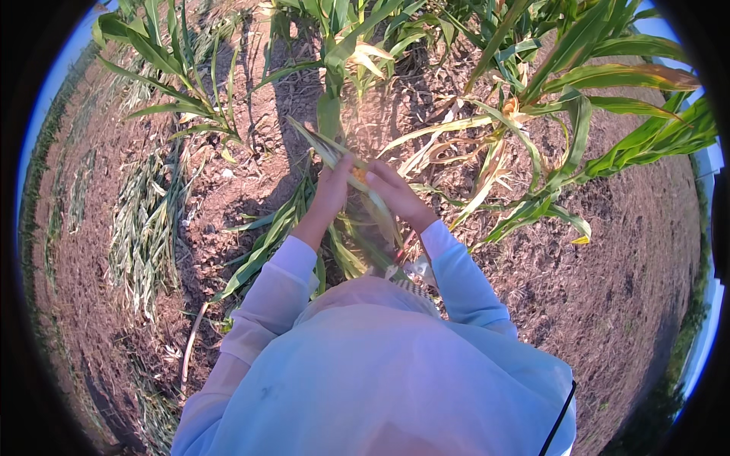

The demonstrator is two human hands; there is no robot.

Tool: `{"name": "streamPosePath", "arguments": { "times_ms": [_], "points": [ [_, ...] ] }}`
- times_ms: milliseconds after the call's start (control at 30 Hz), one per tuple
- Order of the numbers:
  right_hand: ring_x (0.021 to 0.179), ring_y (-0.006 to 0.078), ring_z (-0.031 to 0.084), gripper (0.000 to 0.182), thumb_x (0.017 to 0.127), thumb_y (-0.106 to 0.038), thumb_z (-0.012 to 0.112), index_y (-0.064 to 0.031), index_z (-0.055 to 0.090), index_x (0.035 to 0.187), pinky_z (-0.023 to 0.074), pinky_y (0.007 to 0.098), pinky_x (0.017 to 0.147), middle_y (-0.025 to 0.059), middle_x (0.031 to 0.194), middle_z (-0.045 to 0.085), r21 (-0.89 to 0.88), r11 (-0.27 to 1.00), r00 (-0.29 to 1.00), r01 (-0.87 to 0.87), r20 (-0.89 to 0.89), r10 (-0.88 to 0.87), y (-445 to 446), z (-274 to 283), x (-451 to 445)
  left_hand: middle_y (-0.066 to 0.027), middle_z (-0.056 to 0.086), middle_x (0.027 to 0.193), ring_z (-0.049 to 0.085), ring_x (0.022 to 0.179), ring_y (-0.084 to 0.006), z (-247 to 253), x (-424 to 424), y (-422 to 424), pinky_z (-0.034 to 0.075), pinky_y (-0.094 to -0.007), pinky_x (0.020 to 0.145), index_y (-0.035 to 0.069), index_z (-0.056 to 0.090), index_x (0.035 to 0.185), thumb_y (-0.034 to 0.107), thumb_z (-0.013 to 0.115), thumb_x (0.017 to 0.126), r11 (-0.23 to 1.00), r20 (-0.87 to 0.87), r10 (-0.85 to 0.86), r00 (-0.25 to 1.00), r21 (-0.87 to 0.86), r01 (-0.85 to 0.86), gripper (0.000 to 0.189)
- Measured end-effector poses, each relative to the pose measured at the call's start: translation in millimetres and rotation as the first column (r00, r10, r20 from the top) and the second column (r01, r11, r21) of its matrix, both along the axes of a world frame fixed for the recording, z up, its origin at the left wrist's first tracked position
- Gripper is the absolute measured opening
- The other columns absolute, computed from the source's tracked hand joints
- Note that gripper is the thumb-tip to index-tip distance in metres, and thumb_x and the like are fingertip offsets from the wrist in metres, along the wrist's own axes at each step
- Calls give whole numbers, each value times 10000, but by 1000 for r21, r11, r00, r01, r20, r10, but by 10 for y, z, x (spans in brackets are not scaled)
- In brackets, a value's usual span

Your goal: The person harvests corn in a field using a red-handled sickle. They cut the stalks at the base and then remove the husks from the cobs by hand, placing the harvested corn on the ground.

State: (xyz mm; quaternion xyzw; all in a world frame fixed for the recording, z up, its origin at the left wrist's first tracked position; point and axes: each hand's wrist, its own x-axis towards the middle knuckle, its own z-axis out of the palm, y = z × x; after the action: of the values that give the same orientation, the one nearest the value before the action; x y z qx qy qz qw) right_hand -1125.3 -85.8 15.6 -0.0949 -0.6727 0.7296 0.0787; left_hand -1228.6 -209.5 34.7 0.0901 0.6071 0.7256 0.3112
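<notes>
Both of my hands are on one ear of corn [359, 173], held out in front of my body. Yellow kernels show in a gap in the husk between the two hands. My left hand [334, 187] grips the husk on the left side, its fingers near the kernels. From the other side, my right hand [399, 192] holds the ear, its thumb and fingers at the opening. A pale green husk leaf [316, 139] points up and left past my left hand. More husk [381, 219] hangs below, towards my right wrist.
Standing corn plants [336, 51] rise ahead, with a leafy one [562, 142] leaning in from the right. Cut, wilting stalks [148, 233] lie in a row on the left. A bent stalk [193, 345] is near my left elbow. Dry soil [616, 273] spreads to the right.
</notes>
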Motion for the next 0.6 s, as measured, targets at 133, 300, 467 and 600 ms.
{"name": "streamPosePath", "arguments": {
  "times_ms": [133,300,467,600],
  "points": [
    [989,76,494,222,1029,-257,549,-57,541,1127,418,258,901,-3,1016,541,-134,990,997,-43,-77,33,-71,121,28,70,452,629,395,481,-26,51,22,-22,261,-201,414,142,523,860,384,536,1019,989,243,-6,970,147,-30,289],
    [1057,85,505,283,1015,-267,585,-53,534,1193,415,269,952,15,1078,562,-324,944,992,-52,-127,11,-59,5,37,28,527,734,480,551,-55,-46,-14,-100,353,-212,479,118,554,938,411,536,1014,969,344,-148,927,238,66,303],
    [1079,101,511,308,995,-279,619,-51,549,1189,418,287,962,21,1096,568,-166,986,994,-32,-109,14,-28,-21,86,1,610,820,567,640,-57,60,59,-68,401,-218,513,92,587,1033,455,521,1014,997,59,-37,998,-65,41,369],
    [1086,120,523,366,955,-267,679,-51,574,1230,427,304,962,29,1110,573,-92,995,995,-43,-92,35,9,6,61,-3,611,826,571,662,-54,-62,-67,-196,393,-214,512,70,598,1065,468,500,1020,991,115,-130,985,-3,131,412]
  ]
}}
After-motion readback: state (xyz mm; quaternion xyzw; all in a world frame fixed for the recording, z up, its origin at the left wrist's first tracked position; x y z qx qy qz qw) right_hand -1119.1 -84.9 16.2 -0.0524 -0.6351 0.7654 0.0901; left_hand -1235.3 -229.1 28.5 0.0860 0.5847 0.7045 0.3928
